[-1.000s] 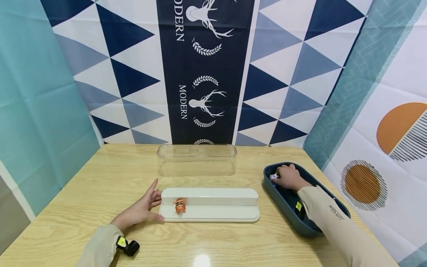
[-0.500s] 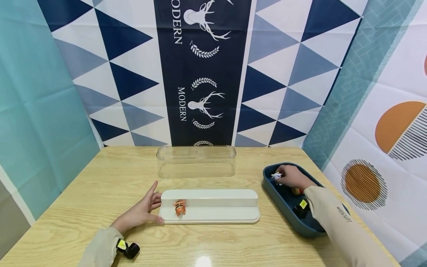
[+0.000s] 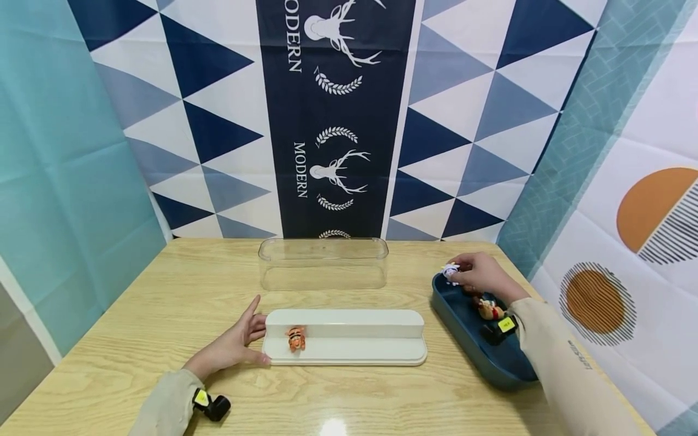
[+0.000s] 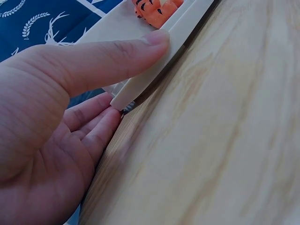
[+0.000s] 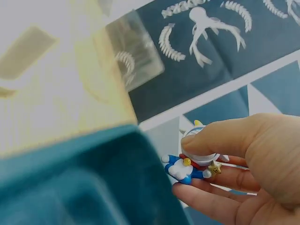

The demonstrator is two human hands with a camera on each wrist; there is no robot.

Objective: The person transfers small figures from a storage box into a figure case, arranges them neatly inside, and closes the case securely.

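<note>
My right hand pinches a small blue-and-white cartoon figurine between thumb and fingers. It has a white head covering, a red collar with a yellow bell and a gold star. The figurine is over the far left rim of the dark blue bin. At the left end of a white stepped display base, my left hand holds on, thumb over the front rim and fingertips at the corner. An orange, black-striped tiger figurine is on the base near that hand.
More figurines, among them a brown one in red, lie in the bin, partly hidden by the right arm. A clear plastic cover stands behind the base. Patterned cloth hangs around the wooden table.
My right hand has lifted the blue-and-white figurine from inside the bin up to its far rim, uncovering the brown figurine. The left hand and the base have stayed in place.
</note>
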